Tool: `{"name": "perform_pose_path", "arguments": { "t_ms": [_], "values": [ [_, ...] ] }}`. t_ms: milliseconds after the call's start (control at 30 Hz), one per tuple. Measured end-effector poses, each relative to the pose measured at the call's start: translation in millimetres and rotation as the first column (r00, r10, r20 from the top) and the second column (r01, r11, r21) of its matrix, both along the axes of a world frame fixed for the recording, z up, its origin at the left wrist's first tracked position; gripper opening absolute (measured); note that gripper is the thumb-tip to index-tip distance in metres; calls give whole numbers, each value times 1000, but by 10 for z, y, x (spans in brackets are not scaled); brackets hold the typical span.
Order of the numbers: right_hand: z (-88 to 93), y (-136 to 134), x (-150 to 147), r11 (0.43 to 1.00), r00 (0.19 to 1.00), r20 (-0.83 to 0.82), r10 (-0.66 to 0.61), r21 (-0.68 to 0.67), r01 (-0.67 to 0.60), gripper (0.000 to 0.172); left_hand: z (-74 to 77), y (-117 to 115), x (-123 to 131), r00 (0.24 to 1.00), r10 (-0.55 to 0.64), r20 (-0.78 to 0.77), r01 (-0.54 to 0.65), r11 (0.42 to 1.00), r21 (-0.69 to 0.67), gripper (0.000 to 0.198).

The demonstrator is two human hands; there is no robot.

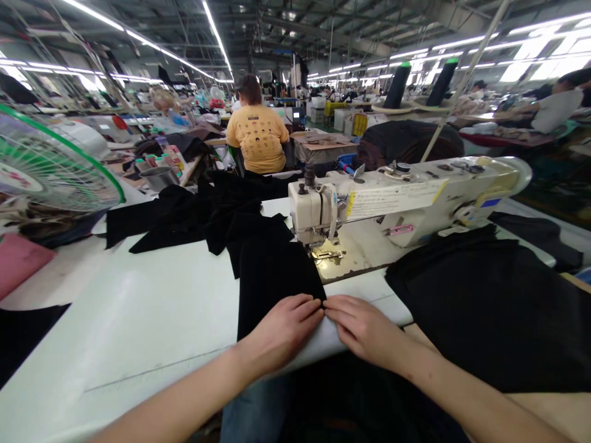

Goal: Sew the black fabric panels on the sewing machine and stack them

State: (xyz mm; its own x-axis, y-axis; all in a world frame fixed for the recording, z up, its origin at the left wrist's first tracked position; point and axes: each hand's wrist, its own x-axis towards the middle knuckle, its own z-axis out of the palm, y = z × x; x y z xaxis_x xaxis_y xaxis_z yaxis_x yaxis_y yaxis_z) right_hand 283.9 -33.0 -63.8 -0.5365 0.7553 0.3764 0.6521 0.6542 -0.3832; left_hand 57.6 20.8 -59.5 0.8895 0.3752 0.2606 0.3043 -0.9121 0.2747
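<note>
Head view: my left hand [289, 323] and right hand [367, 326] are pinching the right edge of a flat black cloth panel [279, 277], left of the cream metal sewing machine [392, 197]; black pieces [498, 301] are lying stacked right, stitching progress unclear.

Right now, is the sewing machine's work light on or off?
On: a yellowish glow brightens the needle plate of the sewing machine, though the lamp itself can't be made out.
</note>
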Motion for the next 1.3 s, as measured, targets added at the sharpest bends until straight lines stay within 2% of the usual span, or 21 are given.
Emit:
{"name": "perform_pose_path", "arguments": {
  "t_ms": [133,300,400,533,667,767,833,933,967,1033,1100,1167,1300],
  "values": [
    [-17,279,-21,1000,1000,21,0,12,0,35,41,322,-2,996,8,89,0,996,-93,31],
    [-1,585,-56,992,987,117,-113,65,106,27,39,624,-24,987,39,156,-9,983,-186,28],
    [-8,762,-90,985,977,134,-163,74,154,25,18,807,-25,991,42,130,-24,990,-136,29],
    [-35,955,-140,974,963,148,-225,73,216,22,-5,1057,-21,998,45,54,-45,999,2,33],
    [-49,923,-170,964,956,128,-263,64,257,23,-17,1222,-20,997,79,-7,-78,994,82,34],
    [-50,685,-157,963,957,110,-269,53,265,28,-21,1157,5,985,158,-62,-149,979,138,34],
    [-55,454,-123,964,958,107,-265,44,262,31,-21,1014,38,946,312,-90,-287,932,220,35],
    [-75,84,-36,966,960,109,-258,21,257,34,-16,776,84,777,617,-123,-562,768,308,44],
    [-83,-30,2,967,961,113,-254,11,254,35,-13,731,88,712,684,-159,-625,720,301,48],
    [-100,-225,85,970,961,136,-241,-7,245,38,-2,742,62,626,740,-244,-692,672,262,50],
    [-108,-364,172,969,956,169,-239,-22,246,40,30,901,-29,594,747,-298,-714,660,232,45],
    [-94,-442,257,963,946,196,-257,-29,267,40,100,1178,-186,563,766,-312,-737,635,230,40],
    [62,-453,482,930,910,211,-357,-10,367,28,327,1793,-551,432,834,-344,-816,524,244,39]
  ]
}}
